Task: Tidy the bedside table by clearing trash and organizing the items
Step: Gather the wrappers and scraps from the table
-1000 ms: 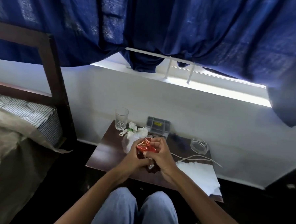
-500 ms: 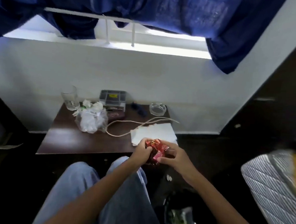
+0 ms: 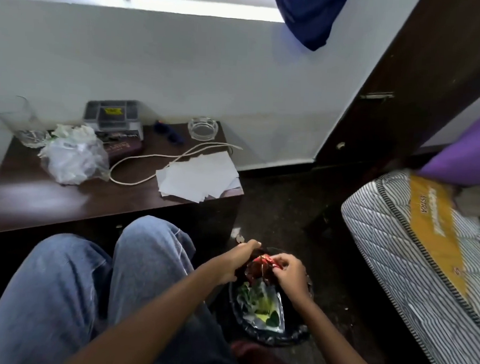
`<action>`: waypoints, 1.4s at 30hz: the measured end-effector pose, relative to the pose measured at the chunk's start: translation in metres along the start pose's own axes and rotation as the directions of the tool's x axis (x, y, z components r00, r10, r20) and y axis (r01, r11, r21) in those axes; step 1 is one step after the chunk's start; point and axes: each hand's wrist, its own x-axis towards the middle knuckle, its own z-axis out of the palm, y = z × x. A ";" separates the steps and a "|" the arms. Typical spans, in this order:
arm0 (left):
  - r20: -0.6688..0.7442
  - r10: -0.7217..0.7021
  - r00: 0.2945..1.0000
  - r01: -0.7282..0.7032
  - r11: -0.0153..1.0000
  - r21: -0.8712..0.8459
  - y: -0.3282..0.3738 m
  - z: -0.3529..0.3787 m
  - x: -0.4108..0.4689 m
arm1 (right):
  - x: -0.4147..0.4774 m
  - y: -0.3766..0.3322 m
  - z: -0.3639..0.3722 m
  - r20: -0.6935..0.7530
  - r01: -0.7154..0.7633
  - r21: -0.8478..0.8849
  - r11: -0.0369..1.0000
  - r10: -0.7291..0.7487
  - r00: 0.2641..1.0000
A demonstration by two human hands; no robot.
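My left hand [image 3: 236, 262] and right hand [image 3: 291, 273] both grasp one red wrapper [image 3: 262, 263]. The left hand's fingers are curled round the wrapper's left side. The right hand pinches its red upper edge between thumb and fingertips. The wrapper is crumpled and sits directly above the waste bin [image 3: 294, 335], apart from the contents below.

The waste bin stands on the dark floor, to the right of the bedside table [image 3: 51, 199] and near my right knee [image 3: 152, 249]. It has a black liner. A silver foil packet [image 3: 260, 305] with green print lies inside it.

Items on the bedside table, left to right:
- A drinking glass [image 3: 22, 126], upright, at the far left corner.
- A crumpled clear plastic bag [image 3: 73, 159] just right of the glass.
- A grey box [image 3: 111, 114] with a yellow label, against the wall.
- A dark packet [image 3: 121, 145], near side of the grey box, touching the plastic bag.
- A small blue object [image 3: 169, 133]; type cannot be determined.
- A glass ashtray [image 3: 202, 127] at the far right corner.
- A pale cord [image 3: 151, 160], looped across the middle.
- Loose white paper sheets [image 3: 197, 176], overhanging the right edge.

A striped mattress [image 3: 396, 245] lies at the far right of the scene.
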 end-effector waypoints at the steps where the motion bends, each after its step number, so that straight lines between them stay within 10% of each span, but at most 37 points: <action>1: -0.019 -0.003 1.000 0.003 1.000 0.005 -0.001 -0.001 0.001 | 0.002 0.016 0.004 -0.015 -0.017 -0.069 0.997 0.016 1.000; 7: -0.049 -0.034 0.998 0.034 0.999 -0.004 0.000 -0.017 0.018 | 0.004 0.062 0.023 0.071 -0.104 -0.507 0.856 0.162 0.984; 14: -0.078 0.006 0.997 -0.007 1.000 -0.015 0.008 -0.026 0.016 | 0.005 0.065 0.032 0.285 -0.077 -0.594 0.801 0.299 0.911; 26: -0.225 0.153 0.962 -0.169 0.984 -0.056 0.043 -0.064 -0.002 | 0.046 -0.039 0.027 0.298 -0.084 -0.112 0.990 0.114 0.948; 42: -0.701 0.387 0.599 -0.654 0.742 -0.148 0.053 -0.247 -0.070 | 0.065 -0.309 0.154 0.457 0.399 0.086 0.913 -0.392 0.799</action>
